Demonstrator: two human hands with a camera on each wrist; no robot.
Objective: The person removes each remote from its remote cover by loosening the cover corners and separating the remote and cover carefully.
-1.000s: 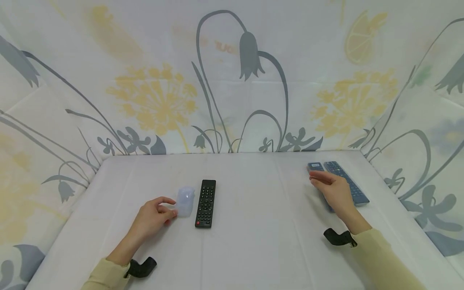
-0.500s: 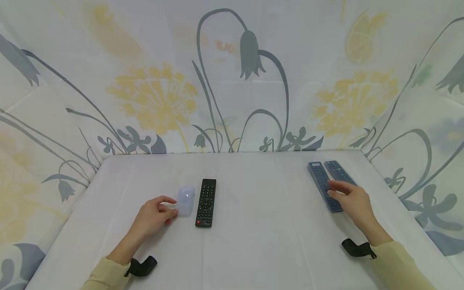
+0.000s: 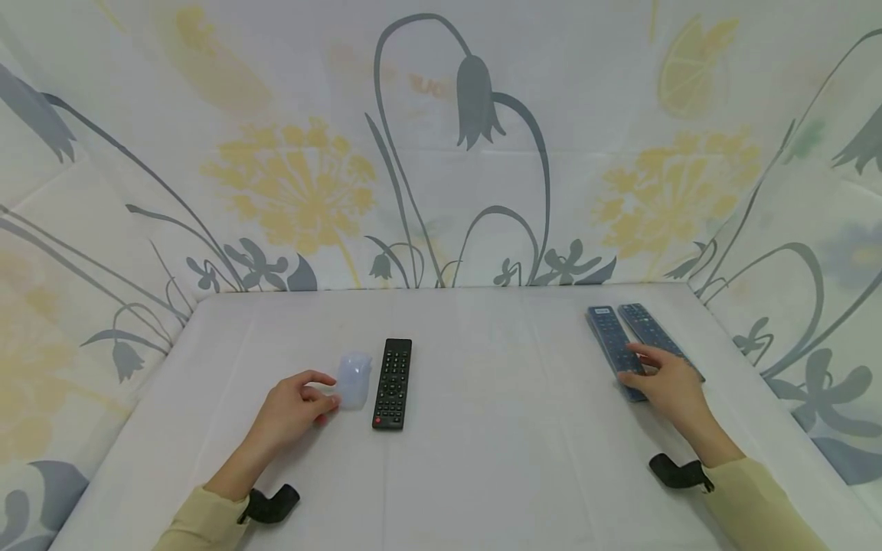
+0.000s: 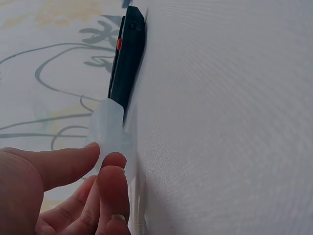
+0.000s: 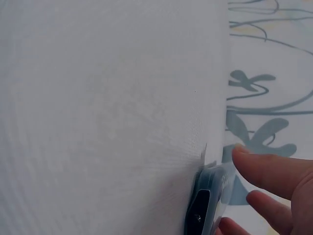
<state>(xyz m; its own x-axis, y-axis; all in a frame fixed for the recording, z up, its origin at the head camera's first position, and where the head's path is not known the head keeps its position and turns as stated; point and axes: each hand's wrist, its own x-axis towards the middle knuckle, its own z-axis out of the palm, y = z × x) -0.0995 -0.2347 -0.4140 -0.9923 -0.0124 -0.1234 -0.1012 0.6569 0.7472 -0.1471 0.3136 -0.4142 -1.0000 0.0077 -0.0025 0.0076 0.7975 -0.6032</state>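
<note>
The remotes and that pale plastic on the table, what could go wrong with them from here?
The right grip is at the inner blue remote, close beside the outer blue remote, so lifting one might nudge the other.

What looks like a clear cover on the remote in the right wrist view may make it slippery.

The left grip is at the pale plastic, next to the black remote; a push could bump them together.

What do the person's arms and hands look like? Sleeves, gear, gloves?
Left sleeve and right sleeve: plain pale yellow, reaching near the wrists. Left wrist piece and right wrist piece: black, short, curved. Left hand and right hand: no gloves.
</note>
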